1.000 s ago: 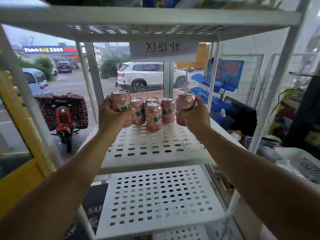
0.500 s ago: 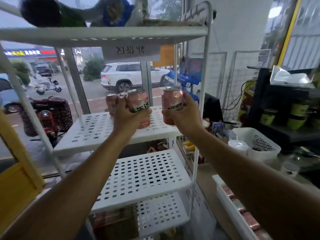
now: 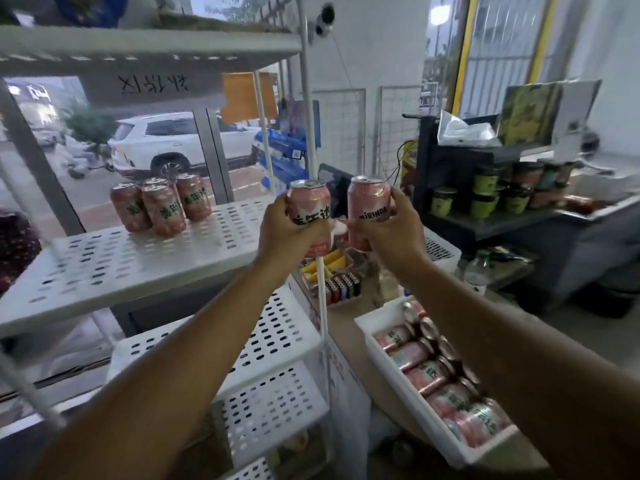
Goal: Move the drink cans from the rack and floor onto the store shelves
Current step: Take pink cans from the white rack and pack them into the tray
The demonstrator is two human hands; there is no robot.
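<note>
My left hand (image 3: 289, 233) grips an upright pink drink can (image 3: 309, 206), and my right hand (image 3: 384, 233) grips another pink can (image 3: 367, 202) marked MIRINDA. Both cans are held in the air to the right of the white perforated rack (image 3: 145, 258). A cluster of pink cans (image 3: 161, 206) stands on the rack's middle level, far left of my hands. Below right, a white tray (image 3: 419, 407) holds several pink cans lying on their sides.
The rack's white corner post (image 3: 322, 299) runs just behind my left hand. Lower perforated levels (image 3: 214, 344) sit beneath. A dark shelf (image 3: 491, 216) with green and brown cups stands at the right. Lighters and snacks (image 3: 341, 287) lie on the counter below my hands.
Both hands lifted a can off the rack's middle level and carried them right, past the corner post. The view swung right, bringing the tray of cans and dark shelf into sight.
</note>
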